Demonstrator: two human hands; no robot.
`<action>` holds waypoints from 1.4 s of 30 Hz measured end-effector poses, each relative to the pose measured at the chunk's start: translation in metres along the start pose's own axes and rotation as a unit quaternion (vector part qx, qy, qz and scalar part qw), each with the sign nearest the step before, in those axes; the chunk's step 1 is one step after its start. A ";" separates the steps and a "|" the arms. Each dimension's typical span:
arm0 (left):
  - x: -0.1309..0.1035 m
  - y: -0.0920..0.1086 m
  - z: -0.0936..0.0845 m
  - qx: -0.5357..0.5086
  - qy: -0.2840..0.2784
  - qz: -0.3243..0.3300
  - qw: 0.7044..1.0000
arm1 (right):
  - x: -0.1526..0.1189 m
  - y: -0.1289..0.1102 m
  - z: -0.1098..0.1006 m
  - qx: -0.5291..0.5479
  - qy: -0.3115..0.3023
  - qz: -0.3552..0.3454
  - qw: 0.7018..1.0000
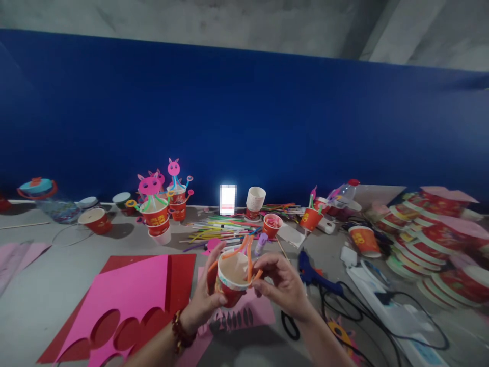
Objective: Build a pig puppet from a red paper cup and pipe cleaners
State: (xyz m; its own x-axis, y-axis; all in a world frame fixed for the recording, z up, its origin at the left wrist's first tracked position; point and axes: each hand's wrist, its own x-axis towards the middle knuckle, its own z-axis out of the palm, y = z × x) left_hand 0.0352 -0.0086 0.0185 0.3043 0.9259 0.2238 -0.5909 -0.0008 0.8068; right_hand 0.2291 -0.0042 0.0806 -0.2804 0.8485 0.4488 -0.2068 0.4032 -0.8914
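A red paper cup (pixel 231 293) with a white rim is held above the table, tilted so that its inside shows. My left hand (pixel 204 298) wraps round its left side, fingers behind and thumb in front. Orange strips (pixel 249 260) stand up from the cup and bend over its rim. At the right of the rim, my right hand (pixel 280 283) pinches the end of an orange strip between thumb and fingers. Beneath the cup lies pink paper (pixel 262 308) with narrow slots cut in it.
Pink cut-out paper (pixel 130 285) lies on red paper at the left. Decorated cups (pixel 156 218) and colored sticks (pixel 225 229) stand or lie behind. A blue glue gun (pixel 315 275), black cables, a power strip (pixel 385 306) and stacked cups (pixel 424 244) are on the right.
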 end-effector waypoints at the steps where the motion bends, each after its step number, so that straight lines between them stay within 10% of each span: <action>1: 0.002 0.001 0.001 0.009 0.010 0.011 1.000 | 0.000 -0.001 0.000 -0.014 0.009 -0.005 1.000; 6: 0.009 0.014 -0.004 0.196 0.058 0.219 0.954 | -0.001 -0.004 0.001 -0.108 0.038 -0.048 0.992; 11: -0.002 0.043 0.010 0.598 0.029 0.347 0.722 | -0.003 0.001 0.005 -0.141 0.039 -0.058 0.988; 14: -0.006 0.055 0.031 0.673 0.029 0.330 0.661 | -0.007 0.004 0.008 -0.161 0.057 -0.070 0.983; 34: 0.001 0.062 0.061 0.651 0.001 0.257 0.714 | -0.023 -0.001 0.014 -0.239 0.095 -0.150 0.955; 38: 0.001 0.064 0.053 0.663 -0.018 0.266 0.699 | -0.039 0.001 -0.028 -0.271 0.069 -0.100 0.955; 42: 0.000 0.068 0.044 0.664 -0.020 0.292 0.689 | -0.068 0.010 -0.117 -0.548 0.113 -0.011 0.829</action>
State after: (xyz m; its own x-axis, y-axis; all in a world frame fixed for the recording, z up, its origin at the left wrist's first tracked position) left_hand 0.0282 -0.0258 0.0973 0.3411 0.6106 0.7147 0.5738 -0.7375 0.3562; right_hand 0.3557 -0.0179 0.0341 -0.0787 0.8292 0.5534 0.8010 0.3830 -0.4600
